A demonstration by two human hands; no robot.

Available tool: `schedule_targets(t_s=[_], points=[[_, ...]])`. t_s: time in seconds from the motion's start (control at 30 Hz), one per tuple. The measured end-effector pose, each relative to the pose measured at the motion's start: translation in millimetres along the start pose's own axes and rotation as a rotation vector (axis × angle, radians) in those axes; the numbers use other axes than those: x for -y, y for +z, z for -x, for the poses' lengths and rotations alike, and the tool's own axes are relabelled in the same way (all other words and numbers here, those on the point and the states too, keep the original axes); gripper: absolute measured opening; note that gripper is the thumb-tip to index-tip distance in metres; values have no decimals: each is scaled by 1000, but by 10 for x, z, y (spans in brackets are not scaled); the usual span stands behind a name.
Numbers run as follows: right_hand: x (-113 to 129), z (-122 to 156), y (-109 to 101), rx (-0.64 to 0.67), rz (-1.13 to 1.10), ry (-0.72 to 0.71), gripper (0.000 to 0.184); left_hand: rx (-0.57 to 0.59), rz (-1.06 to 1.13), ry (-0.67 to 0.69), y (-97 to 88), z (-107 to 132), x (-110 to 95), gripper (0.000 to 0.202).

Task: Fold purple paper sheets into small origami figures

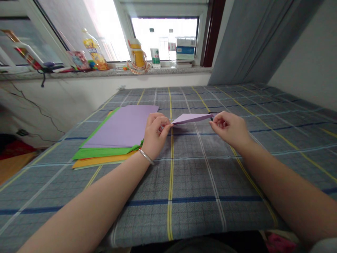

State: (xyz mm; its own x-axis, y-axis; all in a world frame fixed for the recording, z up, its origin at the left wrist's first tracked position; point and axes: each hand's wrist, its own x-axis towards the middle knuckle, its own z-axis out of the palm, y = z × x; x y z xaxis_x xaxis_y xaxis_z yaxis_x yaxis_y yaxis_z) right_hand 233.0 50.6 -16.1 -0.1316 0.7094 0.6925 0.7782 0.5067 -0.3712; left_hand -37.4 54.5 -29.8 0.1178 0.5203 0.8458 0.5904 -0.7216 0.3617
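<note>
A folded piece of purple paper (193, 118) is stretched between my two hands, a little above the cloth. My left hand (157, 131), with a silver bangle on its wrist, pinches the paper's left tip. At the other end, my right hand (231, 128) has its fingers closed on the right tip. Something thin and dark shows by the right fingertips, too small to make out. Just left of my left hand lies a stack of coloured paper, with a purple sheet (121, 128) on top and green (102, 153) and orange sheets (92, 162) beneath.
A grey checked cloth (195, 182) covers the surface. Along the windowsill (179, 70) at the back stand a yellow drink bottle (95, 51), a yellow cup with a strap (137, 54), a clear bottle (172, 49) and boxes (185, 49). A grey curtain (252, 38) hangs at right.
</note>
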Motion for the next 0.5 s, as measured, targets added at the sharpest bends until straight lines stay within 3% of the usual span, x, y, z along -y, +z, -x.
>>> schedule_targets(t_s=[0.17, 0.3, 0.5], points=[[374, 130, 317, 354, -645, 308, 28, 123, 23, 171, 63, 56, -161, 6], [466, 183, 515, 389, -912, 441, 33, 247, 58, 324, 111, 94, -247, 2], [409, 197, 623, 329, -971, 415, 35, 336, -12, 352, 156, 99, -235, 8]])
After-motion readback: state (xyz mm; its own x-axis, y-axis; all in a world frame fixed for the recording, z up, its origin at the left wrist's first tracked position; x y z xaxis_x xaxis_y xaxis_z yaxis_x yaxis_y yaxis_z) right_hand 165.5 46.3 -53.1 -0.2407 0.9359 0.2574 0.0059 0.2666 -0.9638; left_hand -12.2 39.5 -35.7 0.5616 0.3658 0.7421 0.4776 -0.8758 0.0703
